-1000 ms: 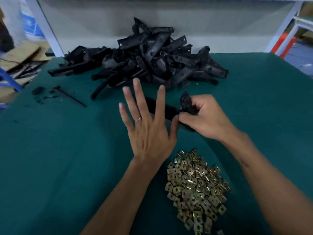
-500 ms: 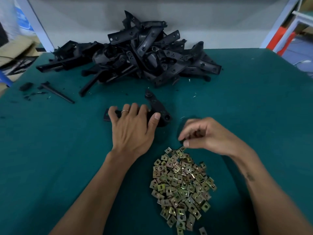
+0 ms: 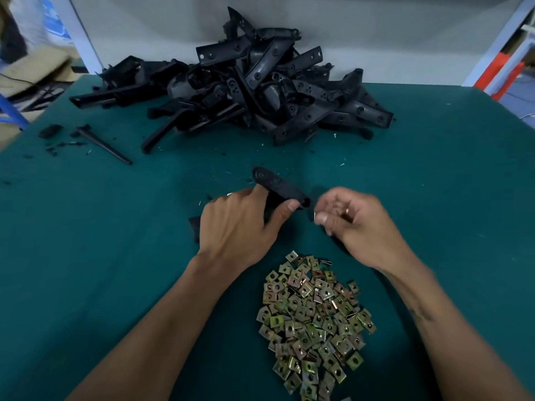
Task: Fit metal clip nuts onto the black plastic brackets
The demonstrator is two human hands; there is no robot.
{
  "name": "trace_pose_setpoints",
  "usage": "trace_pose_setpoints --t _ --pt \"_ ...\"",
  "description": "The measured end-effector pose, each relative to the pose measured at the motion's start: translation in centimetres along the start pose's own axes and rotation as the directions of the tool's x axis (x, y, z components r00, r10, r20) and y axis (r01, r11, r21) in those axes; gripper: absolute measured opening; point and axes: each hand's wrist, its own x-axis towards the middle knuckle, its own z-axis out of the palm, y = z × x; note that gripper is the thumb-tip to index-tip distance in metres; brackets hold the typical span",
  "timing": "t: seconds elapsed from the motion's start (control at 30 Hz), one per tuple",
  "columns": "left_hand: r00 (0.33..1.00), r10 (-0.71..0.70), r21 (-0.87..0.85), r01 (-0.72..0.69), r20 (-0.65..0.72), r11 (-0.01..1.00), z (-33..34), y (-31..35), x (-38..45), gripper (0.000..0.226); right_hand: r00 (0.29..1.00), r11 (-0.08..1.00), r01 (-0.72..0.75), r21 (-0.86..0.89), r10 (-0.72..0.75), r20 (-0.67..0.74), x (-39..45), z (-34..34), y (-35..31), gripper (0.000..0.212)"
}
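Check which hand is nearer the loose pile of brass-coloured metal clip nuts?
Right. The right hand hangs just beyond the top edge of the pile of brass-coloured metal clip nuts, pinching something small; the left hand, gripping a black plastic bracket, sits further off to the pile's left.

Left hand [image 3: 237, 224] grips black bracket [image 3: 278, 185]; right hand [image 3: 356, 224] pinches clip nut [image 3: 315, 214] just beside bracket's end.

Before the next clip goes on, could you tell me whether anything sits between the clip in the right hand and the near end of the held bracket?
Nothing visible does. The right hand pinches a small metal clip nut just right of the black plastic bracket gripped by the left hand; only bare green tabletop shows in the gap.
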Motion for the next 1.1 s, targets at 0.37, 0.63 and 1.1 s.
trace_pose_setpoints --t 0.37,0.63,1.1 --pt "0.995 0.088 -0.042 -0.086 0.039 0.995 -0.1 -0.3 -0.1 0.069 0.913 0.679 0.097 0.728 0.231 -0.337 1.1 3.8 -1.7 0.012" --pt "0.998 0.062 -0.05 -0.062 -0.005 0.997 -0.1 -0.3 -0.1 0.063 0.925 0.737 0.033 0.675 0.233 -0.299 1.2 3.8 -2.0 0.012" --pt "0.999 0.033 -0.043 -0.035 -0.03 0.998 -0.4 0.0 -0.2 0.065 0.865 0.66 0.123 0.741 0.296 -0.406 1.1 5.9 -2.3 0.018"
